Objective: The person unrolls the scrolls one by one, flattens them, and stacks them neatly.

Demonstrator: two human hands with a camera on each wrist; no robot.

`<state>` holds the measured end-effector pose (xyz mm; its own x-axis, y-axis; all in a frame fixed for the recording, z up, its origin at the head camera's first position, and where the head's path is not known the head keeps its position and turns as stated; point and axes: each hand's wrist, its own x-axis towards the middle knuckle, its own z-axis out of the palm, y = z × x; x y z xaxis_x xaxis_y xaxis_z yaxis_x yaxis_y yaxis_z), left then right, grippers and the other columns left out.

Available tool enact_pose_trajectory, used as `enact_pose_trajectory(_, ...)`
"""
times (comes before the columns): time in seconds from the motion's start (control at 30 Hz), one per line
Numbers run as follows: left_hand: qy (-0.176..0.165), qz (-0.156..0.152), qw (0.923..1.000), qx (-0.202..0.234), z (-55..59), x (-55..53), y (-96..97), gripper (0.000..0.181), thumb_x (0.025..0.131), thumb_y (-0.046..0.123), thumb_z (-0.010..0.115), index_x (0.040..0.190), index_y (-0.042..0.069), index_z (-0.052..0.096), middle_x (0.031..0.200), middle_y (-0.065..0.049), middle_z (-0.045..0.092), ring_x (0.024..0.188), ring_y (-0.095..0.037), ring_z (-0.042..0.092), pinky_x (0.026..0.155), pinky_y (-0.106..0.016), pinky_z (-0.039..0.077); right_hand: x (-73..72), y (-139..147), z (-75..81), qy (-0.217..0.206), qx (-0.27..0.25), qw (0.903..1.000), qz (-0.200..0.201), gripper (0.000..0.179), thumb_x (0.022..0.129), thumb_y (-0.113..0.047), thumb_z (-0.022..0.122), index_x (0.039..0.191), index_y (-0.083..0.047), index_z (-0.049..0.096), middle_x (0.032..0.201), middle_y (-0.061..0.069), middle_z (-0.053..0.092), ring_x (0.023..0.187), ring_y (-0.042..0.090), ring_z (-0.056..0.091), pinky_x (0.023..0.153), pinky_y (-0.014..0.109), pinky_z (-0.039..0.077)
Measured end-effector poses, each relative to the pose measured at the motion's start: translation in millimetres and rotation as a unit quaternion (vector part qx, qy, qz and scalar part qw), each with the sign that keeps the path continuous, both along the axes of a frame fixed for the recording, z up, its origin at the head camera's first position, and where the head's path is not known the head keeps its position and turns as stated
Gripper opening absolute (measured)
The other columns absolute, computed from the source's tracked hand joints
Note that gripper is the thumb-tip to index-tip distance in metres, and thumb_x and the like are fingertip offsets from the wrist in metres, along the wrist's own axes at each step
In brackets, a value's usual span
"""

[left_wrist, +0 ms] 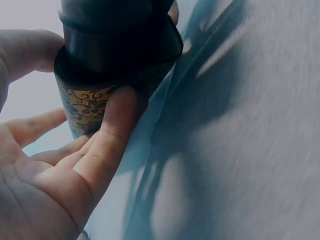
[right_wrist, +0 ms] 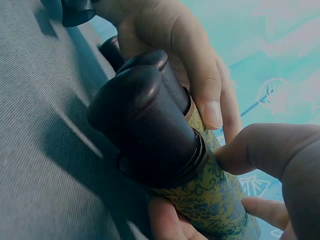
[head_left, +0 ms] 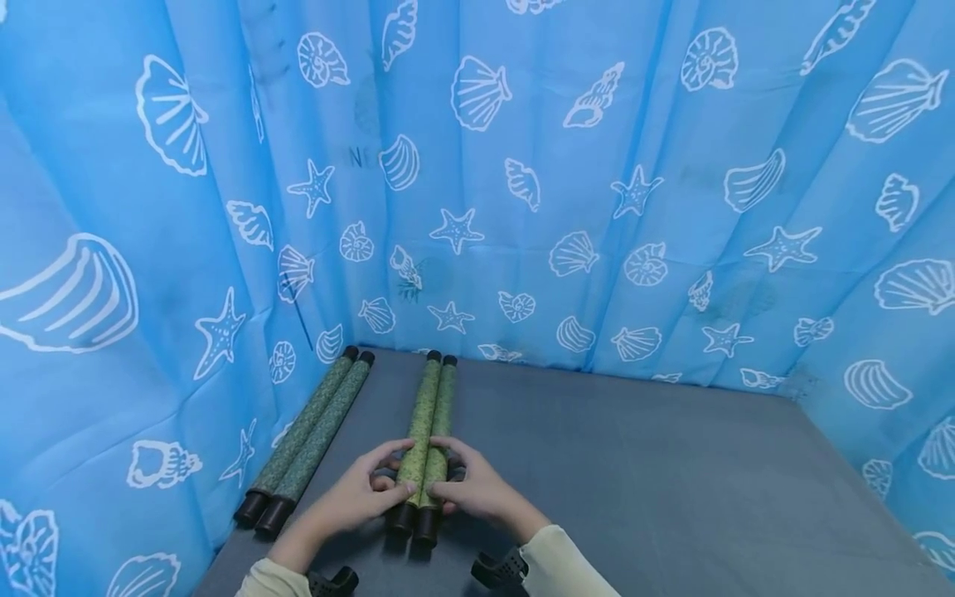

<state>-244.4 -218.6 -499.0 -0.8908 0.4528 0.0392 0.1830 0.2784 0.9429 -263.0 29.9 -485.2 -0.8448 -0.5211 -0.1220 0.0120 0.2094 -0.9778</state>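
Two rolled scrolls in yellow-green patterned brocade lie side by side, the left scroll [head_left: 422,406] against the right scroll [head_left: 444,398]. Dark knobs cap both ends. My left hand [head_left: 369,489] grips the near part of the left scroll, thumb on top and fingers down its outer side. On the right scroll my right hand [head_left: 481,489] has the same kind of hold. The right wrist view shows the near dark knob [right_wrist: 135,110] large, with the flowered brocade [right_wrist: 210,200] between thumb and fingers. In the left wrist view, brocade [left_wrist: 82,107] shows beside the fingers.
Another pair of rolled green scrolls [head_left: 324,435] with dark end knobs lies along the left edge of the grey table [head_left: 634,464]. A blue curtain [head_left: 522,215] printed with white shells and starfish hangs behind the table and down its sides.
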Motion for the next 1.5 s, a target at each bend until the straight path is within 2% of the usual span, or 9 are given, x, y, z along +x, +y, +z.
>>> enact_pose_trajectory(0.23,0.002,-0.02,0.9998,0.004,0.0,-5.5,25.4,0.068,0.106,0.026,0.069,0.165,0.017,0.037,0.148,-0.027,0.048,0.055,-0.004,0.041,0.056,-0.024,0.047,3.9,27,1.3,0.029,0.009,0.9995,-0.011,0.075,0.096,-0.013,0.072,0.164,-0.02,0.041,0.145,0.025,0.05,0.084,0.022,0.069,0.071,0.039,0.063)
enact_pose_trajectory(0.37,-0.008,-0.019,0.9998,0.006,1.2,-7.5,37.1,0.068,0.105,0.028,0.071,0.165,0.022,0.038,0.145,-0.024,0.049,0.054,-0.004,0.039,0.054,-0.023,0.045,6.3,39,3.9,0.036,0.007,0.9993,-0.011,0.075,0.098,-0.015,0.072,0.165,-0.019,0.039,0.151,0.028,0.046,0.096,0.024,0.069,0.073,0.041,0.063)
enact_pose_trajectory(0.5,-0.011,-0.029,0.9994,0.015,1.9,-8.2,48.3,0.069,0.105,0.027,0.071,0.165,0.021,0.038,0.141,-0.024,0.05,0.054,-0.005,0.036,0.053,-0.023,0.043,9.6,50,4.9,0.037,0.007,0.9991,-0.017,0.075,0.098,-0.016,0.072,0.165,-0.019,0.039,0.154,0.029,0.042,0.104,0.026,0.068,0.075,0.043,0.064)
enact_pose_trajectory(0.63,-0.012,-0.045,0.9987,0.02,4.2,-8.2,63.2,0.07,0.105,0.027,0.071,0.165,0.019,0.037,0.139,-0.024,0.05,0.054,-0.005,0.036,0.053,-0.023,0.043,13.6,63,6.4,0.039,0.015,0.9988,-0.026,0.076,0.098,-0.015,0.071,0.166,-0.018,0.037,0.152,0.03,0.042,0.099,0.025,0.069,0.074,0.042,0.063)
enact_pose_trajectory(0.83,-0.019,-0.053,0.9983,0.015,7.6,-10.7,84.7,0.069,0.104,0.03,0.072,0.164,0.025,0.04,0.136,-0.019,0.051,0.053,-0.007,0.037,0.051,-0.024,0.042,17.2,83,8.5,0.041,0.014,0.9983,-0.04,0.076,0.099,-0.013,0.071,0.166,-0.016,0.036,0.15,0.031,0.044,0.095,0.023,0.069,0.073,0.042,0.063)
enact_pose_trajectory(1.07,-0.006,-0.066,0.9978,-0.001,5.2,-15.4,105.3,0.065,0.104,0.031,0.071,0.163,0.025,0.042,0.131,-0.014,0.054,0.056,-0.008,0.04,0.054,-0.024,0.044,20.6,103,7.9,0.046,0.02,0.9974,-0.053,0.075,0.099,-0.012,0.071,0.166,-0.013,0.036,0.147,0.032,0.045,0.094,0.024,0.07,0.073,0.041,0.063)
enact_pose_trajectory(1.3,-0.025,-0.086,0.9959,0.012,8.0,-14.7,125.7,0.065,0.105,0.028,0.071,0.163,0.025,0.042,0.136,-0.015,0.054,0.056,-0.011,0.045,0.051,-0.027,0.044,25.0,123,7.1,0.054,0.03,0.9959,-0.066,0.076,0.098,-0.01,0.071,0.165,-0.01,0.036,0.143,0.034,0.047,0.09,0.023,0.07,0.071,0.037,0.063)
enact_pose_trajectory(1.5,-0.026,-0.094,0.9952,0.007,10.1,-13.2,142.6,0.065,0.105,0.025,0.071,0.163,0.027,0.042,0.132,-0.014,0.053,0.054,-0.014,0.038,0.05,-0.028,0.039,28.0,138,6.8,0.048,0.038,0.9955,-0.071,0.077,0.098,-0.011,0.071,0.166,-0.012,0.034,0.151,0.035,0.042,0.082,0.022,0.067,0.066,0.035,0.06)
